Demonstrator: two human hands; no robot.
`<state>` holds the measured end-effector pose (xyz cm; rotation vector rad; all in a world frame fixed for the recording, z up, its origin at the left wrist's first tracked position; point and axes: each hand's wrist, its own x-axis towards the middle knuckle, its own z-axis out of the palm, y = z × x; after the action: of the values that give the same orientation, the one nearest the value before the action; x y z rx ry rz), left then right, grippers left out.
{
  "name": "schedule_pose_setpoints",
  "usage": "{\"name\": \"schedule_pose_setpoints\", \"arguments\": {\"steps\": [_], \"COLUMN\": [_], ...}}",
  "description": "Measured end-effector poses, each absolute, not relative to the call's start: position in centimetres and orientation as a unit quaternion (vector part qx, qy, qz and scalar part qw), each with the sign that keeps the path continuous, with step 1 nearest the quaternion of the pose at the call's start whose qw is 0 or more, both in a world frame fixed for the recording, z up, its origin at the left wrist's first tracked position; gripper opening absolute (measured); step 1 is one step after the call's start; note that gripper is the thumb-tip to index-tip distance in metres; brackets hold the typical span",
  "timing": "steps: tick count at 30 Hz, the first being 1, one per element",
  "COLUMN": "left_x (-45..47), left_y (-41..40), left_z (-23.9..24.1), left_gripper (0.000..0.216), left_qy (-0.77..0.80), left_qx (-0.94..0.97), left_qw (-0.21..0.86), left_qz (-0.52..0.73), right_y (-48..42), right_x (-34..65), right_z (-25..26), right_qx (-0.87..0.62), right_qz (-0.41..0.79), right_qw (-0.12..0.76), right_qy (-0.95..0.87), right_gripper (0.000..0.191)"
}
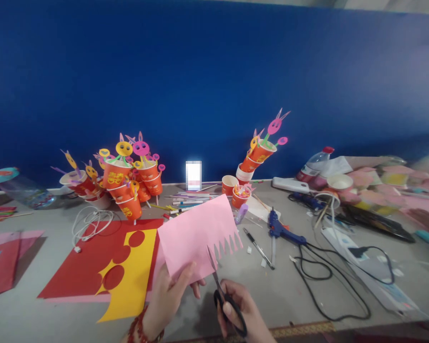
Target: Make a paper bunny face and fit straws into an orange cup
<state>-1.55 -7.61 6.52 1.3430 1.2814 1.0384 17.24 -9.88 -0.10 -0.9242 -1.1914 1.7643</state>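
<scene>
Pink paper (196,236) pinched by left hand (170,293); right hand (242,301) grips scissors (218,282). Paper flexing mid-snip could skew the cut.

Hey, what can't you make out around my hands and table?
All in the head view:
Left hand: some fingers hidden behind the toothed pink paper sheet.
Glowing white rectangle: content lost to glare and pixelation.
Pile of pink and yellow pieces: blurred, exact shapes unclear.
Flat dark-red paper: cut off by the left edge.
</scene>
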Motion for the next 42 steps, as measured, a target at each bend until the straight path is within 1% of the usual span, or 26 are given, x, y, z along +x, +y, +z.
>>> {"name": "schedule_pose_setpoints", "arguments": {"steps": [9, 15, 20, 33, 42], "left_x": [-1.7, -1.5, -1.7, -1.8, -1.8], "left_y": [-7.7, -7.6, -7.5, -7.5, -7.5], "left_z": [6.2, 6.6, 6.6, 6.1, 5.7], "left_gripper": [0.041, 0.035, 0.038, 0.04, 0.041], "left_qy": [0.522, 0.526, 0.53, 0.52, 0.524], "left_qx": [0.556, 0.543, 0.552, 0.561, 0.553], "left_qw": [0.484, 0.493, 0.491, 0.477, 0.488], "left_qz": [0.429, 0.432, 0.416, 0.432, 0.424], "right_y": [-9.8, -9.7, -9.7, -9.6, -9.6], "right_x": [17.3, 17.4, 17.6, 17.6, 17.5], "right_z": [-0.4, -0.1, 0.1, -0.1, -0.5], "right_qx": [-0.363, -0.366, -0.369, -0.374, -0.374], "right_qz": [0.704, 0.701, 0.7, 0.702, 0.708], "right_qw": [0.395, 0.39, 0.382, 0.371, 0.379], "right_qy": [-0.466, -0.472, -0.477, -0.479, -0.463], "right_gripper": [0.063, 0.062, 0.062, 0.063, 0.063]}}
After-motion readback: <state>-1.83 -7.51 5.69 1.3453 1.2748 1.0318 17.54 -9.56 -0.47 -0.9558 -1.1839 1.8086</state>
